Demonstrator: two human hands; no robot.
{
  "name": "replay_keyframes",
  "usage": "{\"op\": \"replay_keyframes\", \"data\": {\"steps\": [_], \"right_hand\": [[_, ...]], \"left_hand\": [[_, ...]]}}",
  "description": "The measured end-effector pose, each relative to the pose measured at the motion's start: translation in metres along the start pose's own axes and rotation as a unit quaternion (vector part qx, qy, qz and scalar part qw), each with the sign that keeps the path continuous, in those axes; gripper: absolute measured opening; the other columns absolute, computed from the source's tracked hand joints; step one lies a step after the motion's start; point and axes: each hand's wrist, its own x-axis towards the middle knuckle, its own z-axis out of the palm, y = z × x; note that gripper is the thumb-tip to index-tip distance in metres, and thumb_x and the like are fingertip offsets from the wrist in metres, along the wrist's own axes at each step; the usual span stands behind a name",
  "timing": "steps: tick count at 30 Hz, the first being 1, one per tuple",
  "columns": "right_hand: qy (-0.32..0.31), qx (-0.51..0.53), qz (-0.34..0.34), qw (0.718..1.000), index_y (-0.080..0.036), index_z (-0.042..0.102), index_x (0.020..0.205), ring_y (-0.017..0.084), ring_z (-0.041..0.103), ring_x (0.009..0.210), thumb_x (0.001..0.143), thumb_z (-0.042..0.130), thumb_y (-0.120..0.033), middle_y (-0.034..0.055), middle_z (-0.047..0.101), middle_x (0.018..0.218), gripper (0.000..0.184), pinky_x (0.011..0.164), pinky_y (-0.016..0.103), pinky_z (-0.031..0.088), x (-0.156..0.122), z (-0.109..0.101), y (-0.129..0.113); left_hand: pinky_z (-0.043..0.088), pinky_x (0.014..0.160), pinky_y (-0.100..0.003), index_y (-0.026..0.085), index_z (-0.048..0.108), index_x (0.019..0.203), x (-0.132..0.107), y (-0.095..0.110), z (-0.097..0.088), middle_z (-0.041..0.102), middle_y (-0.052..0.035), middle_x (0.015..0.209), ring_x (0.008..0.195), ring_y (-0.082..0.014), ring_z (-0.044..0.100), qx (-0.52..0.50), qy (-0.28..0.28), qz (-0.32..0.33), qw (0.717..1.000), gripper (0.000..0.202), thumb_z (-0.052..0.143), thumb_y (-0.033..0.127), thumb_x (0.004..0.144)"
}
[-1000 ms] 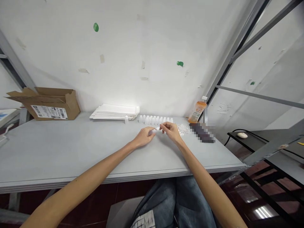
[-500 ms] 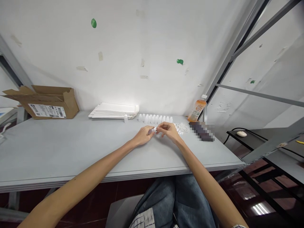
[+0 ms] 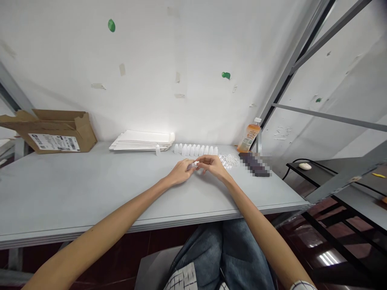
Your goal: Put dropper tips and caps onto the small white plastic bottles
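Note:
My left hand [image 3: 180,172] is closed around a small white dropper bottle [image 3: 190,166], which lies tilted between my two hands above the table. At the bottle's top end, the fingers of my right hand [image 3: 212,166] pinch a small white cap [image 3: 196,163]. Whether the cap is seated on the neck is too small to tell. Just behind my hands, several white dropper bottles [image 3: 192,150] stand upright in rows. Beside my right hand lies a pile of small white parts [image 3: 229,160]. One separate bottle [image 3: 157,150] stands farther left, with a narrow tip on top.
A stack of flat white cartons [image 3: 140,141] lies against the wall, with an open cardboard box [image 3: 60,131] to its left. At the right stand an orange drink bottle [image 3: 250,135] and a dark, blurred-out object [image 3: 254,164]. The grey table [image 3: 99,189] ends close to my lap.
The whole view has shifted slightly. My hands stay together at the bottle, with the right fingers still at its top and only a small change in their pose.

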Motion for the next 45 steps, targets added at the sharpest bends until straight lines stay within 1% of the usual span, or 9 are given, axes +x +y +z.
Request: {"op": "replay_keyframes", "data": {"steps": [5,10,15,19,22,26,33,38,45], "right_hand": [[0.118,-0.189,-0.023,0.975,-0.016,0.066,0.084,0.019,0.065,0.066,0.075,0.062,-0.030,0.0041,0.067,0.074,0.017,0.056,0.028,0.048,0.003,-0.010,0.007],[0.059,-0.540,-0.027,0.839,-0.019,0.070,0.088,0.018,0.062,0.072,0.075,0.056,-0.019,0.0052,0.069,0.083,0.019,0.060,0.027,0.037,-0.002,-0.010,0.015],[0.141,-0.541,-0.047,0.828,-0.021,0.068,0.106,0.018,0.061,0.073,0.080,0.059,-0.039,0.0044,0.069,0.089,0.033,0.058,0.026,0.033,0.000,-0.019,0.010],[0.330,-0.504,-0.059,0.796,-0.018,0.070,0.095,0.019,0.060,0.079,0.083,0.053,-0.034,0.0061,0.068,0.084,0.026,0.063,0.026,0.036,0.004,-0.068,0.015],[0.426,-0.483,0.005,0.764,-0.018,0.071,0.091,0.021,0.061,0.083,0.082,0.053,-0.030,0.0072,0.070,0.087,0.024,0.066,0.027,0.039,0.000,-0.113,0.028],[0.385,-0.445,0.135,0.797,-0.020,0.074,0.081,0.023,0.062,0.080,0.076,0.060,-0.040,0.0072,0.072,0.084,0.025,0.066,0.030,0.041,-0.008,-0.139,0.043],[0.310,-0.475,0.192,0.801,-0.024,0.073,0.085,0.024,0.065,0.091,0.075,0.061,-0.037,0.0041,0.073,0.094,0.020,0.071,0.030,0.042,-0.005,-0.120,0.039],[0.292,-0.501,0.194,0.791,-0.024,0.072,0.084,0.025,0.065,0.091,0.076,0.058,-0.031,0.0044,0.073,0.092,0.018,0.070,0.030,0.041,-0.008,-0.119,0.038],[0.361,-0.430,0.156,0.813,-0.024,0.072,0.087,0.022,0.064,0.088,0.077,0.056,-0.033,0.0045,0.073,0.096,0.021,0.072,0.029,0.043,-0.006,-0.121,0.040]], "left_hand": [[0.046,0.092,-0.038,0.012,0.061,0.121,0.003,-0.003,0.000,0.065,-0.0122,0.118,0.102,-0.0249,0.061,0.017,0.029,-0.034,0.999,0.039,0.047,0.028,0.088],[0.046,0.095,-0.038,0.012,0.063,0.117,0.005,-0.008,0.001,0.066,-0.0122,0.117,0.105,-0.0254,0.061,0.026,0.053,-0.039,0.997,0.036,0.047,0.026,0.087],[0.047,0.093,-0.038,0.014,0.064,0.116,0.004,-0.008,0.000,0.067,-0.0116,0.114,0.102,-0.0255,0.062,0.031,0.052,-0.043,0.997,0.036,0.047,0.028,0.087],[0.047,0.091,-0.038,0.015,0.064,0.116,0.004,-0.009,0.000,0.067,-0.0109,0.113,0.101,-0.0254,0.062,0.031,0.054,-0.042,0.997,0.036,0.047,0.029,0.087],[0.047,0.090,-0.038,0.014,0.064,0.116,0.005,-0.012,0.002,0.067,-0.0109,0.110,0.096,-0.0251,0.062,0.035,0.055,-0.039,0.997,0.037,0.047,0.029,0.087],[0.047,0.090,-0.039,0.015,0.064,0.116,0.005,-0.012,0.003,0.067,-0.0106,0.112,0.097,-0.0255,0.062,0.040,0.045,-0.044,0.997,0.038,0.046,0.030,0.087],[0.046,0.089,-0.037,0.018,0.066,0.113,0.002,-0.006,-0.001,0.068,-0.0086,0.110,0.101,-0.0257,0.061,0.052,0.013,-0.057,0.997,0.036,0.046,0.032,0.086],[0.047,0.084,-0.036,0.019,0.065,0.114,0.002,-0.005,-0.002,0.067,-0.0081,0.108,0.096,-0.0254,0.061,0.065,0.004,-0.057,0.996,0.038,0.046,0.035,0.086],[0.047,0.083,-0.036,0.019,0.064,0.115,0.002,-0.007,-0.001,0.067,-0.0082,0.107,0.094,-0.0244,0.061,0.061,0.008,-0.043,0.997,0.038,0.046,0.035,0.086]]}}
